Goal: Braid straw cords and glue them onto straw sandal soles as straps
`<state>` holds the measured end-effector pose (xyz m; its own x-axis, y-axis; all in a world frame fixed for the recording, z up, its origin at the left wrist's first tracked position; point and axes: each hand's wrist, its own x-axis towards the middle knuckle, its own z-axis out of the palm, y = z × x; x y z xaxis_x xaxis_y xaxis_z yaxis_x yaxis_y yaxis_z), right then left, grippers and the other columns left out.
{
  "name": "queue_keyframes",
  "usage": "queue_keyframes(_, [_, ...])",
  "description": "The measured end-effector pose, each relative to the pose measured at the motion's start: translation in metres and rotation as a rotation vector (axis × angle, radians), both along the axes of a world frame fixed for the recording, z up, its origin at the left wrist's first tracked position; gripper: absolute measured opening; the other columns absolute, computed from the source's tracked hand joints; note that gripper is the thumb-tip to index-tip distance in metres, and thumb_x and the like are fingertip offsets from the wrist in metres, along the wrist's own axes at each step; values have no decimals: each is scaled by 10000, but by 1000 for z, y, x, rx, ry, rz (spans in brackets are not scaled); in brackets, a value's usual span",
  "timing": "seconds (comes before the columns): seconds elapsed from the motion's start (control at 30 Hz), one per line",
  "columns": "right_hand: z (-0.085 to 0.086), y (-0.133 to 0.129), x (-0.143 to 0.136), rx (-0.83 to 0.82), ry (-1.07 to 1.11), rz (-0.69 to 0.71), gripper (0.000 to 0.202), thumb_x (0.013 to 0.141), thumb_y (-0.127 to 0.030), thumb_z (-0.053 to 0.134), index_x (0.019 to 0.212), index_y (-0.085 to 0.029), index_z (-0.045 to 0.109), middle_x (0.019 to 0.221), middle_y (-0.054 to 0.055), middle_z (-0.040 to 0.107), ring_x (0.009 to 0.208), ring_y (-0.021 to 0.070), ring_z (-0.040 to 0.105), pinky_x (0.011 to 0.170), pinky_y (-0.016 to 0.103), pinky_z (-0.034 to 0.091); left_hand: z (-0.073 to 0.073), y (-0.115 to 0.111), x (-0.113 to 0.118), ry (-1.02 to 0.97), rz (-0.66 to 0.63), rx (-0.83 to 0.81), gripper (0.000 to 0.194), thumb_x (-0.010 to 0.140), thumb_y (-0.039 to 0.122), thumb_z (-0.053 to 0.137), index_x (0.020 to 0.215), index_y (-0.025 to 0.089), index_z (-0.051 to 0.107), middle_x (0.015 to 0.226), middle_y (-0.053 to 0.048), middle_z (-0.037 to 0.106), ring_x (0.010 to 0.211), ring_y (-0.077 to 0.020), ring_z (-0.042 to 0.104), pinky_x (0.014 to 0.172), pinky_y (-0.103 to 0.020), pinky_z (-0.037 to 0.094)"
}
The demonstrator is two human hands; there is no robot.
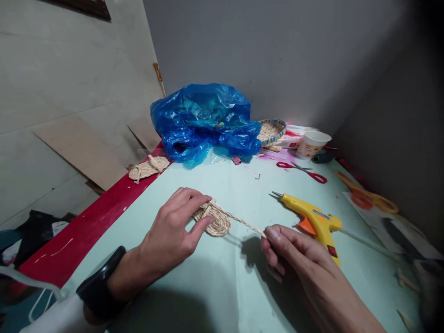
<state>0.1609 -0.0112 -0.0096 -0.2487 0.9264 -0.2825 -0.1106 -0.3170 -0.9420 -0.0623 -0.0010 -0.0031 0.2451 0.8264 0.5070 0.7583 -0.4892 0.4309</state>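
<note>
In the middle of the table, my left hand [180, 219] is closed on a small woven straw sole [219, 224], coiled from twisted cord. Its thumb presses the near side and the fingers the far edge, so part of the piece is hidden. From the sole a twisted straw cord [244, 223] runs to the right, stretched fairly straight. My right hand [294, 252] pinches the cord's other end between thumb and fingers. Just beyond the right hand lies a yellow glue gun [317, 219] on its side, a glue stick in its back.
A finished-looking straw slipper [149, 169] lies at the left edge. At the back are a blue plastic bag [208, 120], a woven basket [272, 132] and a paper cup [314, 144]. Red-handled scissors [301, 171] and orange scissors [367, 194] lie to the right.
</note>
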Motion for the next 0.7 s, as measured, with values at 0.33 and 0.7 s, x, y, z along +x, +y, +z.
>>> queue_keyframes(0.33, [-5,-4,4,13,-172,105,426,857,-574,575,694,-180,588,634,-6,508,570,105,378,514,219,308,3,2,-5,-60,19,7,203,871,81,578,992,95,740,927,-91,678,857,-153,633,765,-250,506])
queue_keyframes(0.7, [-2,2,9,577,-619,111,331,950,-441,453,723,-234,578,605,-7,531,536,141,464,476,244,369,4,8,-4,-7,74,178,128,851,66,603,862,59,730,850,-108,656,816,-169,612,718,-280,485])
